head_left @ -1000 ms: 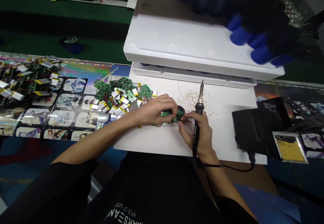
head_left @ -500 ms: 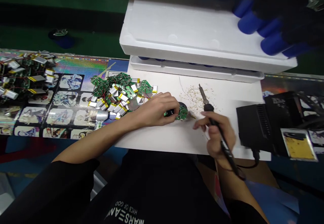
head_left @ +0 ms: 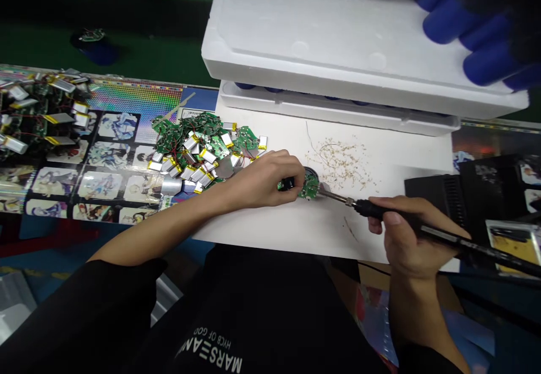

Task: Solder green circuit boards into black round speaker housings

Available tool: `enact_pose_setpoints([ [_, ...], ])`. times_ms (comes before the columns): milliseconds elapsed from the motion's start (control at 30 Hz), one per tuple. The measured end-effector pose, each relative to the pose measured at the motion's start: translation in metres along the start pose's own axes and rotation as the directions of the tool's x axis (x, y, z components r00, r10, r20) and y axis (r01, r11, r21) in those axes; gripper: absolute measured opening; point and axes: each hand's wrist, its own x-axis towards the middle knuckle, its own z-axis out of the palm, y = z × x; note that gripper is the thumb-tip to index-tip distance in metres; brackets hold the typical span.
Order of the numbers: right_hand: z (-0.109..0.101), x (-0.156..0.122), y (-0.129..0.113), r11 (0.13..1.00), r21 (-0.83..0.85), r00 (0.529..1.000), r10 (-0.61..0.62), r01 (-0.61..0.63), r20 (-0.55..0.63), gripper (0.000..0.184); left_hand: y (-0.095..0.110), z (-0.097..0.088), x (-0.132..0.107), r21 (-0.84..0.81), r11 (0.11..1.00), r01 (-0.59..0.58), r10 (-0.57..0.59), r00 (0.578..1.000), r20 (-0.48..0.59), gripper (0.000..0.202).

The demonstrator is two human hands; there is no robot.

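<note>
My left hand [head_left: 276, 179] is closed on a green circuit board [head_left: 310, 185], which sits against a round dark part low over the white board; the fingertips hide some of it. In my right hand [head_left: 416, 233] is a black-handled soldering iron [head_left: 372, 209], pointing left. Its metal tip meets the right edge of the circuit board, though I cannot make out the exact contact spot. Left of my left hand lies a heap of green circuit boards [head_left: 203, 129] with silver battery cells [head_left: 208, 156] wired to them.
Behind the hands stand white foam trays [head_left: 291, 53] with blue cylinders [head_left: 448, 22]. Small tan crumbs [head_left: 344, 163] are strewn over the white board [head_left: 270, 230]. A black box-shaped unit [head_left: 435, 199] and a tray of yellow material [head_left: 513, 244] stand at the right. More batteries [head_left: 59, 118] lie far left.
My right hand has moved right and turned the soldering iron from pointing up and away to pointing left, its tip now at the circuit board. My left hand keeps its hold.
</note>
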Motion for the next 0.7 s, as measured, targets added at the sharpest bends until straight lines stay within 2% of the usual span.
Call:
enact_pose_setpoints([
  [267,0.005,0.01,0.003,0.988,0.037,0.974,-0.154,0.15,0.165,0.013,-0.001,0.003,0.0,0.011,1.0,0.0,0.0,1.0,-0.019,0.01],
  [700,0.005,0.011,0.005,0.985,-0.029,0.972,-0.16,0.168,0.174,0.014,-0.002,0.004,-0.001,0.005,1.0,-0.025,0.025,0.999,-0.039,0.01],
])
